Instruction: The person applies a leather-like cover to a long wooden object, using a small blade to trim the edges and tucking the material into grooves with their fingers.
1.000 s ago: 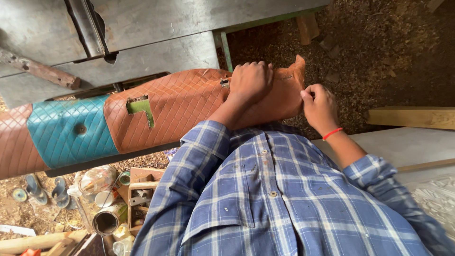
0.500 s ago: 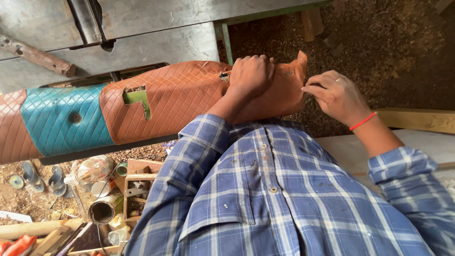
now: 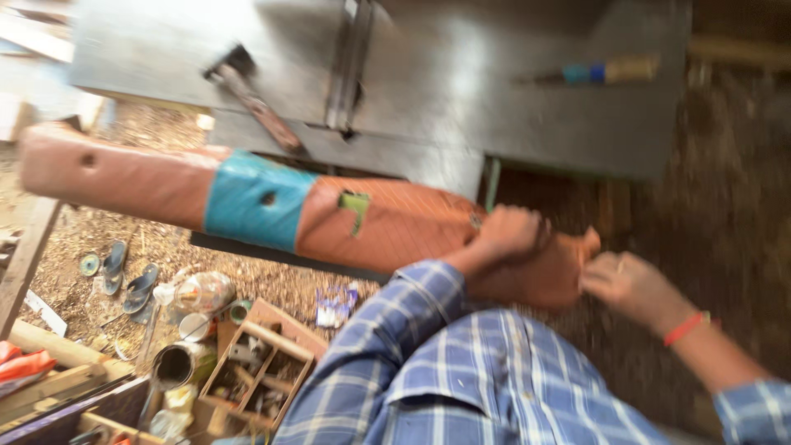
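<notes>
The long padded piece (image 3: 247, 194), covered in quilted orange-brown fabric with a teal band near its middle, runs from about ten o'clock down to the centre of the view, lying across the front edge of the grey metal desk (image 3: 511, 91). The left hand (image 3: 509, 235) is curled and pressed down over its near end, fingers wrapped around the covering. The right hand (image 3: 630, 284), at about three o'clock and just beside that end, has its fingertips drawn together on the loose fabric flap, though blur hides exactly what they pinch. The piece looks bulky and stiff inside but soft on the surface, probably fairly heavy; the upholstery seems grippy rather than slippery, so the body would best be clasped around its girth, not by the flap. On the desk at one o'clock lies a tool with a blue and tan handle (image 3: 606, 72). At seven o'clock, on the sawdust-strewn floor, a small blue-and-white packet (image 3: 334, 305) lies beside an open wooden box (image 3: 259, 363) of odds and ends.
</notes>
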